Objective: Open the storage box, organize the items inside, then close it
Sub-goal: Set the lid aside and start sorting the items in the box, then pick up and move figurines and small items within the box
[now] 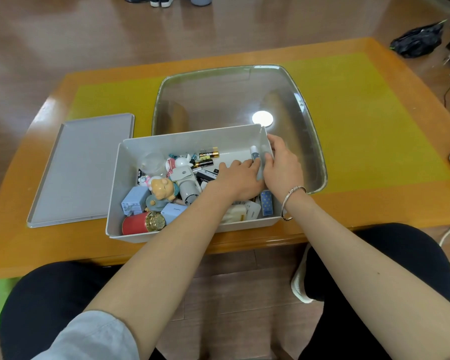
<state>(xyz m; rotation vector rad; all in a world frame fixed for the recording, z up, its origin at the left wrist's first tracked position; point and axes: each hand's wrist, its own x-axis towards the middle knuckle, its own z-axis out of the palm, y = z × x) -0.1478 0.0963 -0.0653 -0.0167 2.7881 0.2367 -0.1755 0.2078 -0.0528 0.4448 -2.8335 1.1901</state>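
The white storage box (182, 141) stands open near the table's front edge, full of small items. Its grey lid (81, 170) lies flat on the table to the left. Both hands are inside the box at its right end. My left hand (238, 179) lies palm down over the items, fingers stretched toward a small white tube with a blue band (254, 152). My right hand (283, 165) is by the box's right wall and touches the same tube; whether it grips it I cannot tell. Two batteries (207, 158), a figurine (163, 189) and a red tin (138, 223) lie further left.
A large clear plastic tray (309, 120) sits behind the box on the yellow mat (361, 113). The wooden table's front edge (63, 258) is close to my knees. A black bag (417, 41) lies on the floor at far right.
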